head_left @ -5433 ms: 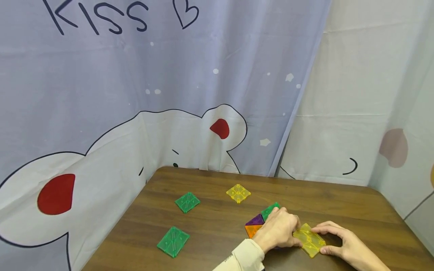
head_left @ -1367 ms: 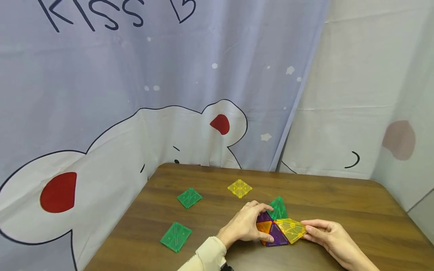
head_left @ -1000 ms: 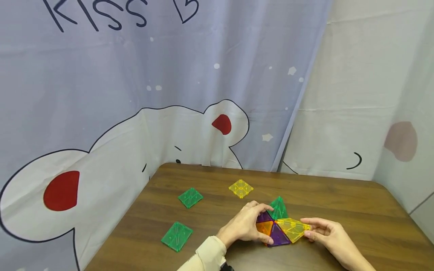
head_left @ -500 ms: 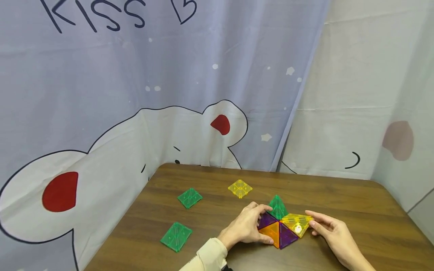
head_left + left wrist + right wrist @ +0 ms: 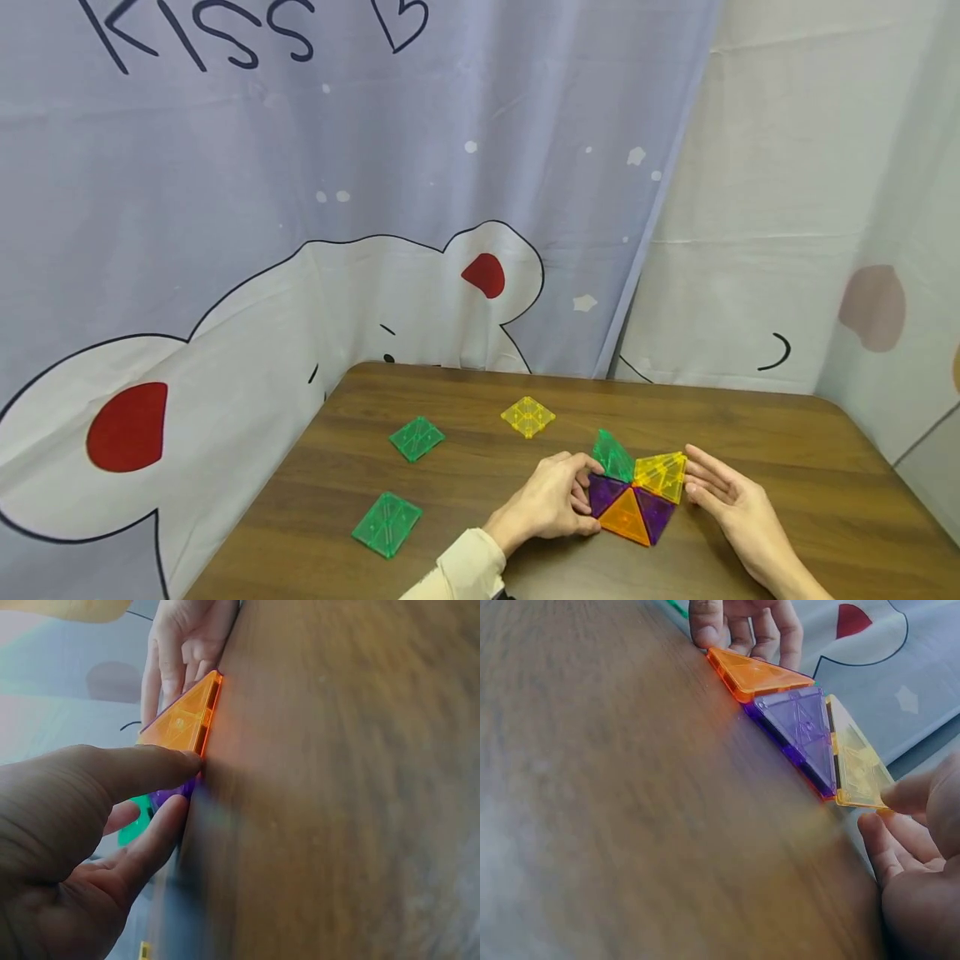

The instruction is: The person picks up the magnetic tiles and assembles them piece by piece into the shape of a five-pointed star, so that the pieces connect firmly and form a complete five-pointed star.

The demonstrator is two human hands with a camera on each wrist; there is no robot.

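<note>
Translucent magnetic tiles form a joined cluster on the table. An orange triangle [image 5: 626, 518] sits at its front, between two purple triangles [image 5: 656, 514]. At the back are a green tile [image 5: 612, 457] and a yellow tile [image 5: 662, 477], both seeming tilted up. My left hand [image 5: 550, 502] grips the cluster's left side; in the left wrist view its thumb lies on the orange triangle's edge [image 5: 186, 720], with fingers by the purple and green. My right hand [image 5: 738, 504] holds the yellow tile's outer edge; the right wrist view has its digits at that tile's corner [image 5: 862, 776].
Two loose green tiles [image 5: 417, 439] [image 5: 387, 524] lie on the left part of the brown wooden table [image 5: 465, 467]. A loose yellow tile [image 5: 528, 417] lies near the back. A printed curtain [image 5: 420, 308] hangs behind the table.
The cluster has turned counterclockwise and slid slightly right: the orange triangle came to the front, the green tile swung left. The yellow tile joined the cluster earlier; my right hand moved back with it.
</note>
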